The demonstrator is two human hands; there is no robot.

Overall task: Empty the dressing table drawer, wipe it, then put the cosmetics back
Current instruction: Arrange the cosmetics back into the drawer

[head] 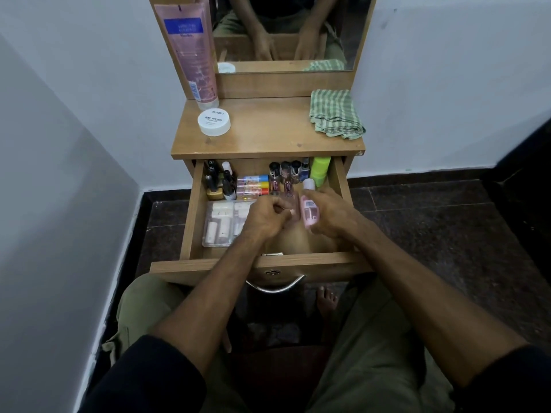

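The wooden drawer (190, 222) is pulled out and holds several cosmetics. Dark nail polish bottles (214, 181) stand at its back left, coloured tubes (252, 184) lie in the middle, small bottles (286, 171) and a green bottle (320, 169) stand at the back right. A clear plastic kit case (222, 223) lies at the left. My right hand (331, 214) grips a pink bottle with a white cap (308, 210) above the drawer's middle. My left hand (265, 217) hovers beside it with fingers curled; I cannot tell whether it holds anything.
On the tabletop (268, 135) sit a white nail polish remover jar (214, 122), a tall pink tube (190, 52) leaning against the mirror frame, and a folded green checked cloth (335, 114). The mirror (286, 31) stands behind. White walls flank the table; dark floor lies below.
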